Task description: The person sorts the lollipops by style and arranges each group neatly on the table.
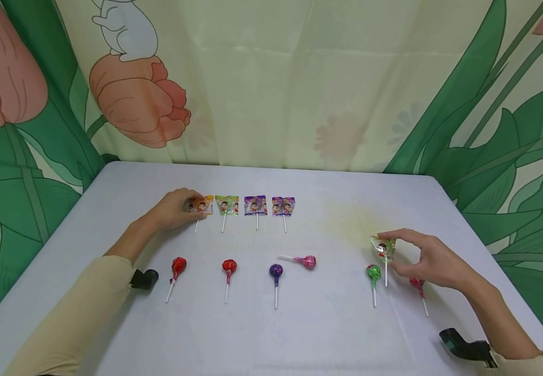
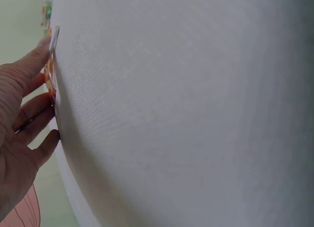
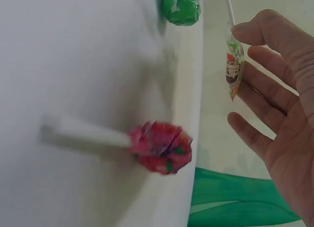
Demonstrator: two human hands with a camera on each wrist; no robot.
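My left hand (image 1: 175,209) pinches an orange flat lollipop (image 1: 209,204), three more flat lollipops (image 1: 255,204) lie in a row to that hand's right, and, beside a green round lollipop (image 1: 373,271), my right hand (image 1: 433,261) pinches a yellow-green flat lollipop (image 1: 382,248) above the tabletop (image 1: 337,334).

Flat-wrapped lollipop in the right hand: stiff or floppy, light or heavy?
The flat-wrapped lollipop seems light: the right hand holds it in just a pinch. Its wrapper probably flexes at the flared corners, while the straight, white stick looks likely to be stiff.
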